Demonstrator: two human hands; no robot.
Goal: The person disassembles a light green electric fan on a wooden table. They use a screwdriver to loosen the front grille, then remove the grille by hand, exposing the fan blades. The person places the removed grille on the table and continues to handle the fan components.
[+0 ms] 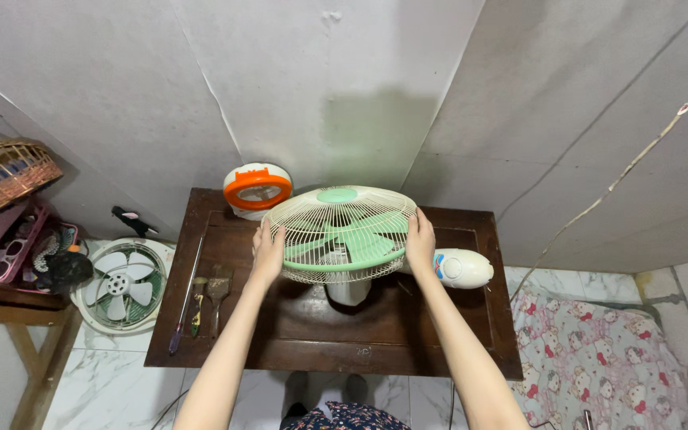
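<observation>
Centrally placed: electric fan (342, 235), cream wire guard over pale green blades, standing on its short base at the middle of a dark wooden table (344, 338), head tilted toward the camera. Left hand (267, 253) and right hand (420, 241) press the guard's rim from opposite sides, fingers curled over the edge; clasped on it, palms facing. Judged light for its bulk, top-heavy; the thin wire would likely flex and the plastic blades seem fragile, so the stiffer outer rim or the neck below seems the sound place to hold.

Adjacent: white motor housing (459, 268) with a blue-and-red mark, just right of the guard. Orange-and-white round unit (257, 189) at the table's back edge. Brushes and a long rod (187, 293) near the left edge. Second white fan (123, 283) on the marble floor, left. Woven basket (5, 173) on a side shelf.
</observation>
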